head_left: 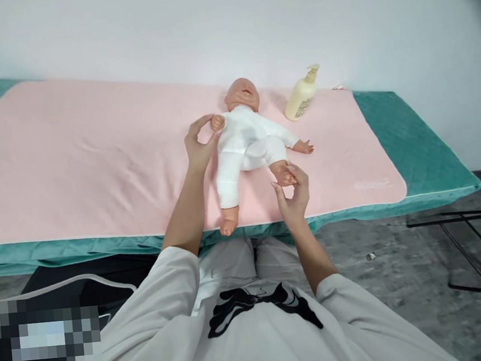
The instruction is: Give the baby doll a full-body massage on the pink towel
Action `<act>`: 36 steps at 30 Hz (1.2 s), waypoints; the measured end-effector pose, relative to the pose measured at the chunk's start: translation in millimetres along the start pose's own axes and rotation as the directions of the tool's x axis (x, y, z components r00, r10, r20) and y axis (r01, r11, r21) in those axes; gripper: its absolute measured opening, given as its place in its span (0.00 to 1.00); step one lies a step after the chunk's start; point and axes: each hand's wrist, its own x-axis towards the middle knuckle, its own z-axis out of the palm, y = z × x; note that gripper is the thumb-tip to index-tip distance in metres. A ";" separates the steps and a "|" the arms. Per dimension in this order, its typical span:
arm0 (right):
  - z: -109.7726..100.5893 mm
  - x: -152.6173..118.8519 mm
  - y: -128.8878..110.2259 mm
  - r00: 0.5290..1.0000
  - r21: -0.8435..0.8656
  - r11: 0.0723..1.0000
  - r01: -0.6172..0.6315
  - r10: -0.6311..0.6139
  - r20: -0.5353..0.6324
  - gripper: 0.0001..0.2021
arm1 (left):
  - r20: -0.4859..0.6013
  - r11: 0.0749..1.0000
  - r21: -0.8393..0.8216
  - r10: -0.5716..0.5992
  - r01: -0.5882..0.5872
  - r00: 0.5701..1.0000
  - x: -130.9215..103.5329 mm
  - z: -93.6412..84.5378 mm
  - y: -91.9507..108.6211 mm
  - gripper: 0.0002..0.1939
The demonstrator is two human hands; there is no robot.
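A baby doll with a white cloth body lies on its back on a pink mat, its head toward the wall. My left hand has thumb and fingers curved about the doll's small fist, at the picture's left side of its chest. Around the doll's foot on the picture's right is my right hand, with fingers on one side and thumb on the other. That leg is bent up, while the other lies straight toward me. The doll's other arm stretches out to the right.
A cream pump bottle stands on the mat right of the doll's head. Green quilted cloth covers the bed under the mat. A white wall runs behind it. Black metal legs stand on the grey floor at right.
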 end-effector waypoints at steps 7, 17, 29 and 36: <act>-15.9 -25.6 -7.0 0.998 -0.065 0.996 0.057 -0.058 -0.007 0.27 | -0.187 0.988 -0.153 -0.024 -0.005 0.982 5.9 -5.6 -12.0 0.27; -17.1 -70.1 7.8 0.988 -0.212 0.965 0.153 -0.148 0.038 0.26 | -0.303 0.940 -0.249 -0.305 0.234 0.903 13.1 -16.9 -26.4 0.27; -7.7 -96.8 17.7 0.987 -0.238 0.959 0.153 -0.134 0.093 0.30 | -0.238 0.724 -0.478 -0.652 0.497 0.720 22.5 -32.4 -56.3 0.34; -10.2 -94.8 11.2 0.989 -0.232 0.966 0.114 -0.090 0.113 0.34 | -0.242 0.671 -0.543 -0.700 0.504 0.671 19.8 -27.5 -42.1 0.24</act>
